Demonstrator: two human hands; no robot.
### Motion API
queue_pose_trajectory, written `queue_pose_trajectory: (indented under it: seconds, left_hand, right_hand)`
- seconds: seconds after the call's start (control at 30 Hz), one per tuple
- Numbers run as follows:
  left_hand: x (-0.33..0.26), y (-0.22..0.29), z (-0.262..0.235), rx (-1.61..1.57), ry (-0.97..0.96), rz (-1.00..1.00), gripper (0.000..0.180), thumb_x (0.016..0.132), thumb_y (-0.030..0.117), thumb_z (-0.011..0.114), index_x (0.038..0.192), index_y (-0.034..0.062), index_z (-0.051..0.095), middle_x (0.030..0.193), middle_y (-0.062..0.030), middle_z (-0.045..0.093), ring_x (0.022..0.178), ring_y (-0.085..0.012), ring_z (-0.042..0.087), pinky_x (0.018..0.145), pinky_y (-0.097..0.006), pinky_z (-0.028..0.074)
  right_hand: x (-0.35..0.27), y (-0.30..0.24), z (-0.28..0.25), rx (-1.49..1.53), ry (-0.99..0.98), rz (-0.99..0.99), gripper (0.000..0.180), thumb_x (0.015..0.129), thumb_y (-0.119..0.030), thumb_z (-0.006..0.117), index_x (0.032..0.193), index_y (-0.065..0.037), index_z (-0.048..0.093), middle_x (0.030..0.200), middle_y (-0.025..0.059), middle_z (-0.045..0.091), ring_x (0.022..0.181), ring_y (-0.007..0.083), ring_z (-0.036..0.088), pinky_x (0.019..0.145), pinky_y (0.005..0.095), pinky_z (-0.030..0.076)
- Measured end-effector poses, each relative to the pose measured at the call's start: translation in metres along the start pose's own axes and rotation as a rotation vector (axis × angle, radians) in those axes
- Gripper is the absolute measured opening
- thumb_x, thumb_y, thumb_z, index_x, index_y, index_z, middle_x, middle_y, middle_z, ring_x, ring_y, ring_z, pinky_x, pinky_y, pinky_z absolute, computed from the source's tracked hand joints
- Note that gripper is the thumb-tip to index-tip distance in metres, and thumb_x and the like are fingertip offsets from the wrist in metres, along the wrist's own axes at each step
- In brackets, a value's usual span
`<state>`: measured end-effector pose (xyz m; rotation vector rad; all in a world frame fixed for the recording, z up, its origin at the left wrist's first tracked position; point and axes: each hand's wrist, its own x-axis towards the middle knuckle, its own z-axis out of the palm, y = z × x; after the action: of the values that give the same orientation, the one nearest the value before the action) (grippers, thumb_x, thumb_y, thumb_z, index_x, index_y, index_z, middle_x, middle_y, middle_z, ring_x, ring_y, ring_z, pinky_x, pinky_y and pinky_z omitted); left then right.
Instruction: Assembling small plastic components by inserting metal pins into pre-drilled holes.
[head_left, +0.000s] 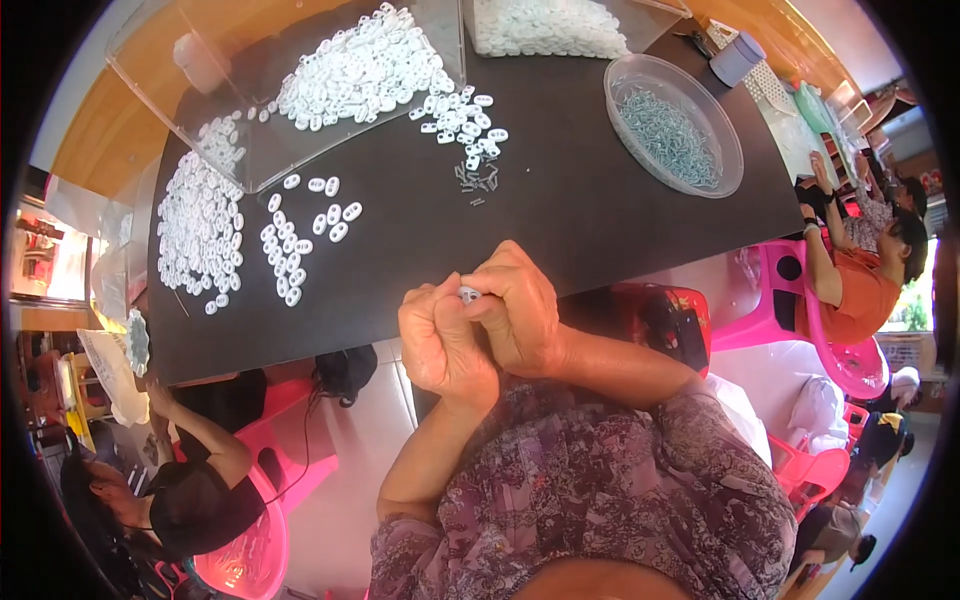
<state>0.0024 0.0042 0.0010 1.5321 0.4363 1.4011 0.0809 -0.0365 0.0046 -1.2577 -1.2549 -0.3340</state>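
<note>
The left hand (pixel 440 340) and right hand (pixel 517 315) pinch a small white piece (pixel 468 294) between them at the table's (pixel 570 220) near edge. Loose pieces (pixel 283 250) and dark bits (pixel 478 179) lie before the clear bin (pixel 275 165); a bowl (pixel 727 120) stands right.

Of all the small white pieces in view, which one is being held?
The white piece where the left hand and right hand meet; the other visible ones lie farther off, untouched by either hand.
</note>
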Motion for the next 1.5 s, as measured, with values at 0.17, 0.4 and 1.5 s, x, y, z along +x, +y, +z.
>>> queue_pose_trajectory:
  seconds: [0.17,0.4,1.5]
  left_hand:
    - [0.025,0.002,-0.001,0.119,-0.173,-0.212,0.017,0.094,0.006,0.049,0.102,-0.0041,0.06,0.083,-0.0033,0.055,0.068,-0.0071,0.049,0.06,-0.019,0.04]
    - [0.059,-0.03,0.009,0.549,-0.342,0.044,0.014,0.076,-0.003,0.064,0.087,0.0047,0.064,0.074,-0.0092,0.056,0.071,-0.0266,0.057,0.062,-0.036,0.045]
    - [0.106,-0.058,0.036,0.691,-0.544,-0.083,0.012,0.079,0.007,0.061,0.09,0.0045,0.066,0.082,-0.0134,0.064,0.076,-0.0272,0.063,0.07,-0.034,0.047]
  right_hand:
    - [0.026,0.013,-0.029,-0.079,-0.083,0.18,0.013,0.073,-0.001,0.068,0.083,-0.004,0.061,0.075,0.0083,0.06,0.063,0.0242,0.054,0.057,0.033,0.045]
    - [0.132,0.079,-0.089,-0.375,0.059,0.165,0.013,0.078,-0.01,0.066,0.087,-0.001,0.063,0.086,0.0154,0.064,0.078,0.0272,0.06,0.068,0.0346,0.048]
    - [0.06,0.115,-0.055,-0.404,-0.63,-0.071,0.008,0.07,-0.003,0.064,0.072,-0.007,0.057,0.075,0.0083,0.053,0.074,0.0283,0.05,0.063,0.0383,0.043]
